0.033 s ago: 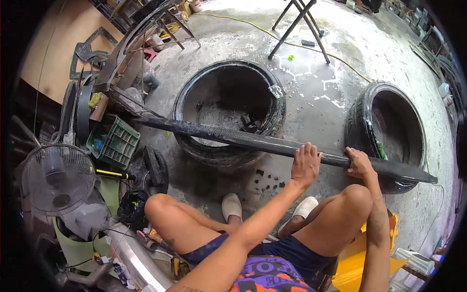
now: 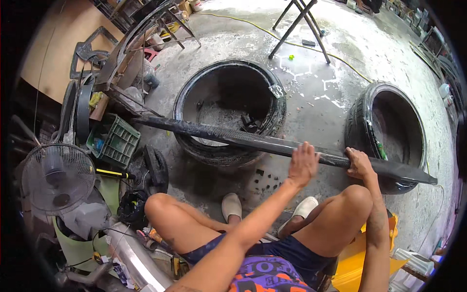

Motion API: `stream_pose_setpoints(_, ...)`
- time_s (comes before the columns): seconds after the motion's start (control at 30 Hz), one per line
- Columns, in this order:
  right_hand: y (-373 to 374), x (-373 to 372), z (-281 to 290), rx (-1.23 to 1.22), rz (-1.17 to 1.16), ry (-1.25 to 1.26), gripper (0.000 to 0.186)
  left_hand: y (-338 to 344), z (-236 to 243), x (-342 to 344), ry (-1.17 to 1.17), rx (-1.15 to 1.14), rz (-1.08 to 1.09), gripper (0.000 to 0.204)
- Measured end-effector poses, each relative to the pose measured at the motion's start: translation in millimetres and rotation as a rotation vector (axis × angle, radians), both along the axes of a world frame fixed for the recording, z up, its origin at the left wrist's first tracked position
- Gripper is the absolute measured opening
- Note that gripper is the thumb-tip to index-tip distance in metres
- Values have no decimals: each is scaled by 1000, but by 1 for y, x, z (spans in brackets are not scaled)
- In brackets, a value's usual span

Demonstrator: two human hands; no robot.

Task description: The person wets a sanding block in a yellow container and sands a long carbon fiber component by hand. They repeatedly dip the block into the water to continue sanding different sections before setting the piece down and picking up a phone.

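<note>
A long, narrow black panel [image 2: 233,139] with a glossy carbon-weave surface lies across in front of me, slanting down to the right. It rests over two upturned tyres, the large middle tyre [image 2: 228,158] and the right tyre [image 2: 357,124]. My left hand [image 2: 302,163] is against the panel right of its middle, fingers stretched out and slightly blurred. Farther right, my right hand [image 2: 359,163] grips the panel, fingers curled over its near edge; part of the thumb side is hidden. Small black scraps [image 2: 266,181] lie on the floor below the panel, between my feet.
A fan [image 2: 59,180], a green crate [image 2: 116,141] and a silver curved part [image 2: 134,258] crowd the left. A yellow object [image 2: 350,267] stands by my right leg. Black stand legs [image 2: 311,29] and a yellow cable [image 2: 248,23] are at the back.
My left hand has shifted slightly toward me and to the left, its fingers straighter. The panel and my right hand stay in place.
</note>
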State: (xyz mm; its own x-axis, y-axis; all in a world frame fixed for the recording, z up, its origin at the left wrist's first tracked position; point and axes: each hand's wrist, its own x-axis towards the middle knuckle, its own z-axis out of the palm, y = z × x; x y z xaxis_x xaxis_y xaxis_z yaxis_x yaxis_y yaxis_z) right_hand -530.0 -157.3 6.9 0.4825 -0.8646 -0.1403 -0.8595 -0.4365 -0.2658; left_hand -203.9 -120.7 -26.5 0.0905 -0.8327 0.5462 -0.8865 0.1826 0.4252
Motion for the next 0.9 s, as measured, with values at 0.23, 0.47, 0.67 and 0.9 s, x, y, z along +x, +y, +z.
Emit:
stream_pose_setpoints(0.23,6,-11,7,-41,-56,62,59,-18,16,134,55,81,323,30)
stream_pose_setpoints(0.47,4,-17,-2,39,-78,78,71,7,-1,-37,-51,21,-112,26)
stream_pose_setpoints(0.67,7,-6,9,22,-73,53,63,-11,21,184,-24,88,382,31)
stream_pose_setpoints(0.9,2,-9,5,57,-70,39,52,10,5,-9,2,13,-18,22)
